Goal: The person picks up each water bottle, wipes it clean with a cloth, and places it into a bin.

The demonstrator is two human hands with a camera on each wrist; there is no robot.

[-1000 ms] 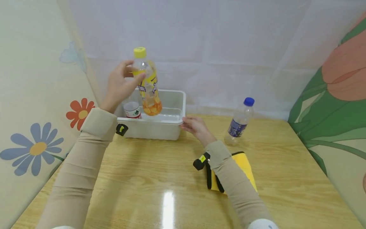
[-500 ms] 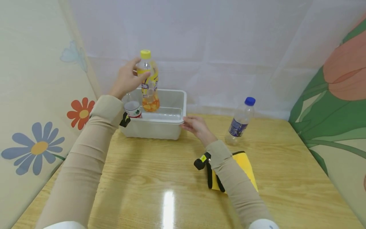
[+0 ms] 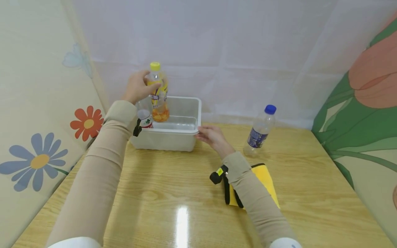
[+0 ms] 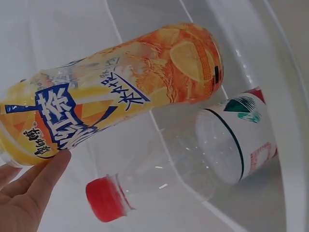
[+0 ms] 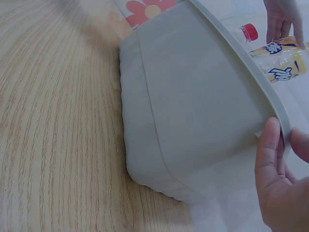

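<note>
Pale wall [image 3: 235, 41] fills the top of the head view, with a shiny wood table [image 3: 167, 186] below it. Left of the middle sits a white tub [image 3: 164, 142]. Your left hand [image 3: 138, 88] holds the yellow-capped bottle [image 3: 159, 100] near its top, between thumb and fingers. That bottle is almost upright: its cap points up and a bit left, and its bottom is down inside the tub. You can't tell if it touches the tub's floor. In the left wrist view, its long side slants, bottom toward the upper right. Just beside it is a red-capped bottle [image 4: 159, 164], also in the tub. Your right hand [image 3: 214, 137] pinches the tub's right front corner. At the right of the head view stands a blue-capped bottle [image 3: 258, 137], with a yellow cloth [image 3: 266, 181] partly under your right sleeve [image 3: 257, 196].
</note>
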